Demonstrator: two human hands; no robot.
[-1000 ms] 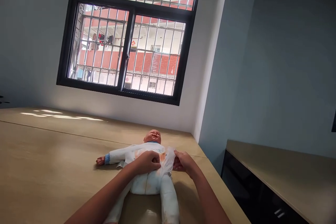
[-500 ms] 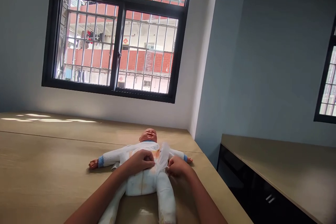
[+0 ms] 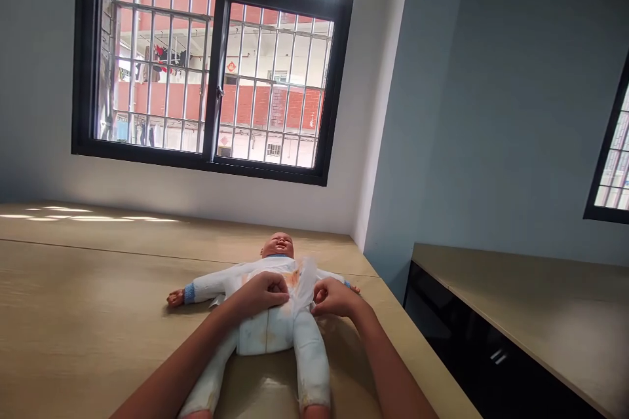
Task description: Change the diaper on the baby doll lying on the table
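Observation:
A baby doll (image 3: pixel 266 332) lies on its back on a wooden table (image 3: pixel 98 321), head away from me, arms spread and legs toward me. It wears white clothes with blue cuffs, stained brownish on the chest. My left hand (image 3: pixel 268 291) rests over the belly, fingers curled together; whatever is between them is hidden. A thin white cloth flap (image 3: pixel 306 283) stands up at the doll's side. Beside it, my right hand (image 3: pixel 334 296) is closed at the waist, fingertips pinched at the edge of the white clothing.
A barred window (image 3: pixel 211 72) is in the wall beyond the table. Sunlight patches (image 3: pixel 93 215) fall on the table's far left. Across a gap on the right stands another table (image 3: pixel 531 301) with a dark front. A second window (image 3: pixel 612 170) shows at the right edge.
The camera view has shifted slightly, so the doll and table sit a little higher. My right hand has turned and risen slightly at the doll's waist; my left hand stays over the belly.

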